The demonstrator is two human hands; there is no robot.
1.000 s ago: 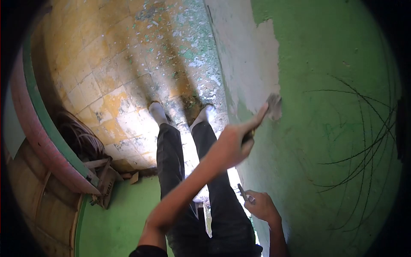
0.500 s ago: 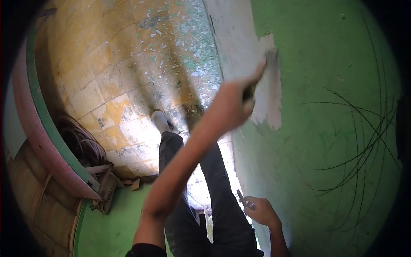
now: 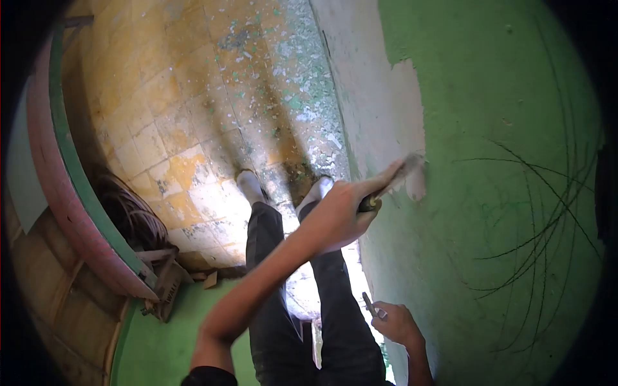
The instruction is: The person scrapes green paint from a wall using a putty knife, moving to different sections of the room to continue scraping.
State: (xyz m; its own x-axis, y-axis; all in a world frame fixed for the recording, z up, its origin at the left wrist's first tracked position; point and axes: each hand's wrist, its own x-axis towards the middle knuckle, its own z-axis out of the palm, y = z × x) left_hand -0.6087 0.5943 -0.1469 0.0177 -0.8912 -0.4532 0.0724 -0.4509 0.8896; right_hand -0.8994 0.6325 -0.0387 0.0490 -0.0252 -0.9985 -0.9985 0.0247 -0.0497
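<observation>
My left hand (image 3: 351,209) reaches across to the wall, closed round the handle of a scraper (image 3: 404,168). Its blade, smeared by motion, lies over the lower end of a pale bare patch (image 3: 402,96) in the green paint. Part of the dark handle shows below the fingers. Lower down, beside my right leg, my right hand (image 3: 398,323) is closed on a short, narrow grey object (image 3: 368,303) that pokes out past the fingers; its kind cannot be made out. A ring-like band shows at those fingers.
Paint flakes (image 3: 302,90) litter the worn yellow tile floor (image 3: 154,96) along the wall's foot. Dark scribbled lines mark the green wall (image 3: 476,257). To the left are a curved pink and green ledge (image 3: 71,193), a coiled dark bundle (image 3: 132,209) and a cardboard box (image 3: 168,289).
My left hand has moved the scraper down along the pale patch, from its upper part to its lower end. Both feet now show. My right hand has hardly moved.
</observation>
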